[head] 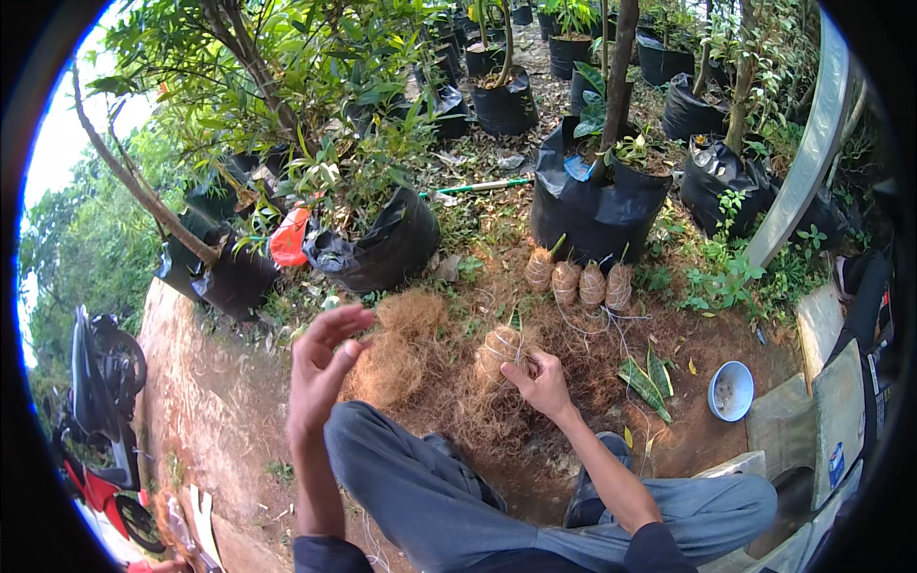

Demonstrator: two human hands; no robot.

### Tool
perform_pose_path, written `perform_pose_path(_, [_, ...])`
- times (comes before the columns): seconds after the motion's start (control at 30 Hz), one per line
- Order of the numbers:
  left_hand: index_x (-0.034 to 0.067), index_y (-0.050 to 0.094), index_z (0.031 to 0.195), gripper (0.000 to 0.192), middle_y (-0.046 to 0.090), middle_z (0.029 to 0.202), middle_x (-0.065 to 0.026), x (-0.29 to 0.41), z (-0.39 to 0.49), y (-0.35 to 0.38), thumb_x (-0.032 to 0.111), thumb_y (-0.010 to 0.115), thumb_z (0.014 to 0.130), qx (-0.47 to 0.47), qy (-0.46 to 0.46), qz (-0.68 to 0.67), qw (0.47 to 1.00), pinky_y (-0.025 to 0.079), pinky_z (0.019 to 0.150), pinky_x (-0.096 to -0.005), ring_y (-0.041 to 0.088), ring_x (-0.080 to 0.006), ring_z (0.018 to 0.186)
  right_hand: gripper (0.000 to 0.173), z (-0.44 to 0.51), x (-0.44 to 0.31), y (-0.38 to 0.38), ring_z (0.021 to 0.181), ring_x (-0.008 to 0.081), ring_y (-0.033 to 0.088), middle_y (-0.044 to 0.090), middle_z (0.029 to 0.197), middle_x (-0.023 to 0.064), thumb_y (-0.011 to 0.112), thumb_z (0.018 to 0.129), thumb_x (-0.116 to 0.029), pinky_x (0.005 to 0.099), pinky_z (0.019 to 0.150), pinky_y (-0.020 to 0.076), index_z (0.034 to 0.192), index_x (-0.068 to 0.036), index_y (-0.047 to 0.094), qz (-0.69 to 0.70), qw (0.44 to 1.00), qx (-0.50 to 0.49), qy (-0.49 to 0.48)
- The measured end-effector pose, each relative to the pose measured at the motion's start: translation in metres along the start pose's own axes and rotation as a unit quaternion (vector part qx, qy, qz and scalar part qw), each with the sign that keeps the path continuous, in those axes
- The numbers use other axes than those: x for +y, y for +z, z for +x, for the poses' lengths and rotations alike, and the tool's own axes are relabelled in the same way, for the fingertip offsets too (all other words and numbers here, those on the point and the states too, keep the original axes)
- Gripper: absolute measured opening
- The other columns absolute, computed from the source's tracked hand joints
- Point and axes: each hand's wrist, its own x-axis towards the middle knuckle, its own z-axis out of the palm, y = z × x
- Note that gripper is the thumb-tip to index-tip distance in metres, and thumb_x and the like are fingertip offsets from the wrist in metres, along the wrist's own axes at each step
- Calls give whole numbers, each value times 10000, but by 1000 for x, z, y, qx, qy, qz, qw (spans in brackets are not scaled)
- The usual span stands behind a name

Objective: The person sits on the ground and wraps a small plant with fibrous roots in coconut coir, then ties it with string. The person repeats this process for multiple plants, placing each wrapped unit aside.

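Note:
My right hand [541, 383] grips a bundle of brown coconut fibre [499, 351] wound with white string, its thumb on the near side. A short green plant tip rises from the bundle's top. Loose dark fibre [494, 422] lies below it on the ground. My left hand [326, 372] is raised above my knee, fingers curved and apart from the thumb, with nothing visible between them. Just beyond it spreads a pile of lighter coconut fibre [394, 351]. Several similar string-wrapped bundles [592, 285] stand in a row against a black planting bag [598, 208].
Cut variegated snake plant leaves [645, 383] and loose white string [623, 344] lie right of my hand. A light-blue bowl [731, 391] with some contents sits near concrete slabs [781, 422]. Another black planting bag [380, 243] and a red plastic piece [289, 240] are ahead-left; a motorcycle [107, 444] stands far left.

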Motion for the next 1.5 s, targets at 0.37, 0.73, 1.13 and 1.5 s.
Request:
perform_pose_path(0.37, [43,250,1469,941,433,1382,-157,-127,23,162,84,817,720,-154,-117,-293,937,430,1008,-342,488,-215,1216,437,29,-44,-54,524,93,428,584,616,40,747,780,-379,300,471,355,1011,-11,695,-188,974,-78,98])
perform_pose_path(0.73, [17,228,1455,797,537,1262,-144,-174,40,174,60,710,821,-105,-183,-535,818,479,935,-328,569,-207,1107,434,43,-54,-42,748,177,624,681,967,237,554,941,-271,319,653,499,1163,101,586,-292,931,-107,193])
perform_pose_path(1.13, [100,232,1433,771,551,1198,-84,-206,42,177,122,714,831,39,-190,-510,838,511,847,-368,570,-199,1066,147,31,-27,-27,557,50,502,607,639,42,572,870,-52,243,497,403,959,29,655,-263,952,-6,157])
perform_pose_path(1.5, [81,265,1426,739,541,1238,-121,-194,40,178,97,701,830,-10,-133,-462,877,481,909,-394,563,-196,1092,139,11,-52,-36,530,100,529,588,598,119,578,840,-52,287,491,427,912,47,644,-260,956,-75,116])
